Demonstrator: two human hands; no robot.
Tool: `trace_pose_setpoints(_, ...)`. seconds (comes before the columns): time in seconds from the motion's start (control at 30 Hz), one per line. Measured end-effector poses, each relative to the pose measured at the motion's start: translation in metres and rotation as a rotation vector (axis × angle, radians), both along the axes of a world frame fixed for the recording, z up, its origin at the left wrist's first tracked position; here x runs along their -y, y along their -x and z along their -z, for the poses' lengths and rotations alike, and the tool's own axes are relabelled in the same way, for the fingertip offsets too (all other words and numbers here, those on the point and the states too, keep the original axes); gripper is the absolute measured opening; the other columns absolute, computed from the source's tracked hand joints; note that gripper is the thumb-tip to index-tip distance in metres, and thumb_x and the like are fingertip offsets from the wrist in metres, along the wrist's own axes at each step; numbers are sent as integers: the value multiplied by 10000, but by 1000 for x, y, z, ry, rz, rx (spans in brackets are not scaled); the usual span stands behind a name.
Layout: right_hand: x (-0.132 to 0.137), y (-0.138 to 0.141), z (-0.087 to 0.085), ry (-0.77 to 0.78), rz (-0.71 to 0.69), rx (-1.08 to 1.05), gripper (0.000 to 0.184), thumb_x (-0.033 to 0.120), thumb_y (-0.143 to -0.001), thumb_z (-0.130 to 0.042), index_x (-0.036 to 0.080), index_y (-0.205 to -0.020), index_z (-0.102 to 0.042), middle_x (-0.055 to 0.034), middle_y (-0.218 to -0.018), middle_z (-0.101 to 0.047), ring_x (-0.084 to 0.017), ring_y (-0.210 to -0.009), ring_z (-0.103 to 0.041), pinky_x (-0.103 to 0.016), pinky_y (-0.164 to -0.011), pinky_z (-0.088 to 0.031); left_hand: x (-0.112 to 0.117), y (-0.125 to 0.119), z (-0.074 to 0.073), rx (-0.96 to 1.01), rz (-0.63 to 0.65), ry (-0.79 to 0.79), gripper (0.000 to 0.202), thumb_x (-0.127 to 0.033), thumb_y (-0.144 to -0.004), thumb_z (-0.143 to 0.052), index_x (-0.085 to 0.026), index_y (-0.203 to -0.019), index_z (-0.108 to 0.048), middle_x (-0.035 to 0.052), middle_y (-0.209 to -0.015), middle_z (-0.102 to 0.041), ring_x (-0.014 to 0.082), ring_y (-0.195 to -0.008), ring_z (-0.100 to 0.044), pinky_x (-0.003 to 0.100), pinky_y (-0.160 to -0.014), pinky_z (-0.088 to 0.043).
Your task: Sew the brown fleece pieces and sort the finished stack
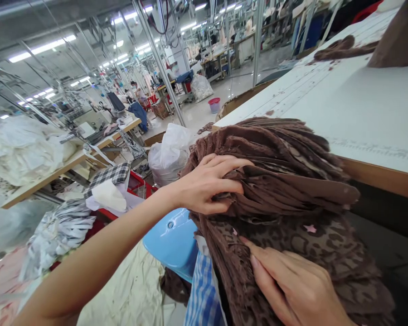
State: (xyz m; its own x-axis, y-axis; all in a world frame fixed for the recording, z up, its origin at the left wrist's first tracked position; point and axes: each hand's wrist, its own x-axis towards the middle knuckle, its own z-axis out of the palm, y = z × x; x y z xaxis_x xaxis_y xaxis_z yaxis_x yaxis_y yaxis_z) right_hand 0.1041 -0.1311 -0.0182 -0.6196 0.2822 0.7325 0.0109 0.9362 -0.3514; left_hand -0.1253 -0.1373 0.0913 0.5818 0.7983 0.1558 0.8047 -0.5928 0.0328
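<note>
A thick bundle of brown fabric (279,149), gathered in many folds, hangs over the edge of the white table. My left hand (212,183) lies across its folds, fingers curled into the cloth and gripping it. Below, brown leopard-print cloth (326,253) spreads across the front. My right hand (295,280) pinches the brown fabric's ruffled edge between thumb and index finger; its other fingers are folded under and partly hidden. A small pink scrap (310,228) rests on the leopard print.
The white table (353,99) holds brown scraps and a brown strip (347,49). A blue stool (173,237) stands below my left forearm, near blue checked cloth (202,290). Cream cloth (122,290) covers the floor. A wooden-edged worktable (71,167) with white fabric is at left.
</note>
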Motion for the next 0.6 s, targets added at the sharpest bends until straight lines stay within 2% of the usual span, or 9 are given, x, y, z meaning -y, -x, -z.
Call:
trace_pose_setpoints(0.13,0,-2,-3,-60,17,2,260,91,-982,-372,95,-1032,-627,-11,-706,-658,-111,-574,-628,-232,-593,-522,-1,1,7,56,-9,-48,217,-260,-768,-530,-211,-930,-665,167,-1387,-529,286,-1303,-460,467,-1044,-343)
trace_pose_setpoints(0.23,-2,-4,-9,-116,61,26,256,118,-994,-386,96,-1075,-628,-1,-664,-592,-121,-524,-548,-277,-528,-440,0,1,10,85,-31,-48,224,-271,-765,-522,-211,-930,-662,167,-1418,-497,287,-1309,-447,465,-1055,-334)
trace_pose_setpoints(0.3,-3,-5,-12,-155,109,23,247,126,-974,-423,108,-1039,-661,-42,-719,-592,-170,-628,-570,-323,-590,-422,2,0,12,82,-60,-57,231,-259,-753,-515,-214,-930,-656,161,-1434,-478,292,-1312,-432,469,-1056,-331)
trace_pose_setpoints(0.37,-2,-5,-11,-187,121,29,242,117,-947,-446,114,-995,-683,-108,-875,-653,-245,-832,-604,-381,-721,-439,2,2,15,75,-79,-86,228,-238,-747,-506,-216,-921,-651,155,-1424,-484,293,-1309,-425,470,-1056,-325)
trace_pose_setpoints(0.43,1,-6,-6,-207,102,49,240,103,-932,-457,91,-1018,-681,-129,-1034,-691,-269,-962,-597,-402,-823,-444,2,7,19,90,-114,-115,216,-230,-737,-501,-219,-898,-645,144,-1387,-512,289,-1273,-448,464,-1046,-327)
trace_pose_setpoints(0.6,9,-9,5,-202,103,36,237,89,-926,-491,71,-1086,-664,-96,-1055,-723,-212,-895,-638,-348,-806,-461,3,20,30,173,-229,-173,189,-204,-710,-485,-189,-851,-610,153,-1304,-542,285,-1183,-482,436,-984,-361)
